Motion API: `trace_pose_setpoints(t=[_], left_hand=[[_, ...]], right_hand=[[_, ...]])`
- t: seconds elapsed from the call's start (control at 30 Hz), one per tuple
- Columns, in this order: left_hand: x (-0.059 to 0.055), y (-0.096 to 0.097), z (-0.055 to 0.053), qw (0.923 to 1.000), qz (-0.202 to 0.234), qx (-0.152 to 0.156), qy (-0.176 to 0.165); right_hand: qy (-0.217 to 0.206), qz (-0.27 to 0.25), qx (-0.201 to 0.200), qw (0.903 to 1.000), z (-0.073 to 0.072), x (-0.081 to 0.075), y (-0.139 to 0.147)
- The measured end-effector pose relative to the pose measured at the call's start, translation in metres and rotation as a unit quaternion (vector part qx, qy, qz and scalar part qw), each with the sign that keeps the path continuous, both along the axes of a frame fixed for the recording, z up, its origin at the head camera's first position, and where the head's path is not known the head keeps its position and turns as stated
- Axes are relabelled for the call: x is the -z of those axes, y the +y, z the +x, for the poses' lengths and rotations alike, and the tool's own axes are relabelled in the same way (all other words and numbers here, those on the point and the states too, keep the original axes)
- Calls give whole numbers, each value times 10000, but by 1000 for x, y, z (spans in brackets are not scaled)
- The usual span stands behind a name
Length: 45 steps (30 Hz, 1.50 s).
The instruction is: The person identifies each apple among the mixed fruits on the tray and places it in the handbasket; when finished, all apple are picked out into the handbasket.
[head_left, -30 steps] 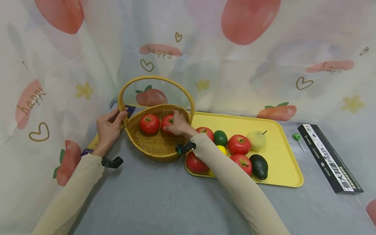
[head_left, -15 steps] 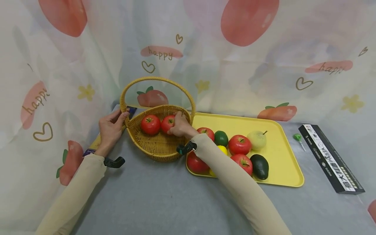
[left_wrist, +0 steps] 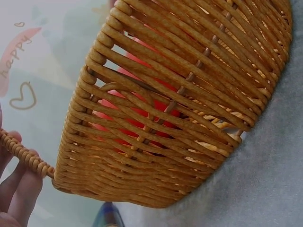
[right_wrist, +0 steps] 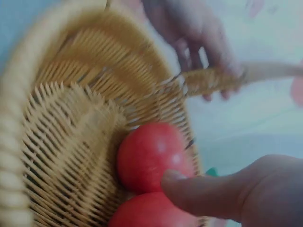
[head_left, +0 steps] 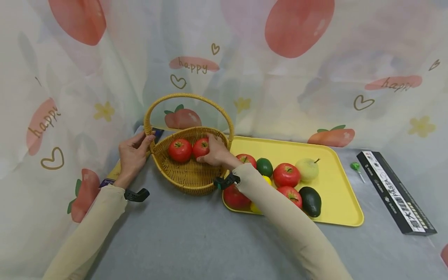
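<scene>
My left hand [head_left: 132, 157] pinches the foot of the handle of a wicker basket [head_left: 190, 179] at its left end. Two red apples [head_left: 180, 150] lie side by side inside, against the back wall. My right hand [head_left: 218, 153] reaches in from the right and holds the right-hand apple [head_left: 200, 147], thumb in front and fingers at its far side. In the right wrist view the thumb [right_wrist: 203, 189] stretches across the apples, while the other fingers are out of sight. Through the weave, the left wrist view shows red fruit [left_wrist: 137, 113].
A yellow tray [head_left: 336, 206] on the right holds several red apples [head_left: 286, 175], a pear [head_left: 308, 169], avocados [head_left: 310, 201] and yellow fruit. Farther right lie a green lollipop [head_left: 355, 166] and a black pasta box [head_left: 395, 192]. A blue-and-yellow package [head_left: 113, 173] lies behind my left hand.
My right thumb has slid toward the front of the apple, leaving more of it in view. The left hand keeps its place on the handle. The whole view has shifted slightly.
</scene>
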<state>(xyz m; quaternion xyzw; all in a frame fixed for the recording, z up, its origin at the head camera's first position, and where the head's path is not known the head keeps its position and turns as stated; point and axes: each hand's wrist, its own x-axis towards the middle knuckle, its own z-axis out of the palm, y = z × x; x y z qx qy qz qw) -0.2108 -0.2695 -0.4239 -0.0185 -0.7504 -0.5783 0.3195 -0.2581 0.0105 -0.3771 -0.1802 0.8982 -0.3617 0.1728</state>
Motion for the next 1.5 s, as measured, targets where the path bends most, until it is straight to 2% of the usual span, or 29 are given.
trace_pose_setpoints(t=[0.17,0.27,0.43,0.53,0.67,0.8,0.93,1.23,1.5], left_hand=[[-1,1,0,10000,64,59,16],[-2,1,1,10000,55,76,0],[-3,2,5,10000,-15,80,2],[-2,3,5,10000,-45,60,7],[-1,3,5,10000,-28,-41,-3],[0,3,5,10000,-13,-70,-18],[-1,4,4,10000,-35,-63,-20],[2,2,3,10000,-25,-35,41],[0,4,4,10000,24,13,68]], right_hand=[[236,-71,-844,9961,20,-24,25],[234,-659,-1215,9901,33,-34,48],[-101,-2167,-1133,9696,61,-42,93],[-104,-2405,-920,9662,79,-43,126],[254,-2254,-653,9717,93,-36,167],[831,-2049,-500,9740,101,-22,201],[1224,-1720,-315,9769,113,-5,227],[1889,-1011,133,9767,128,23,261],[2576,-384,281,9651,135,39,273]])
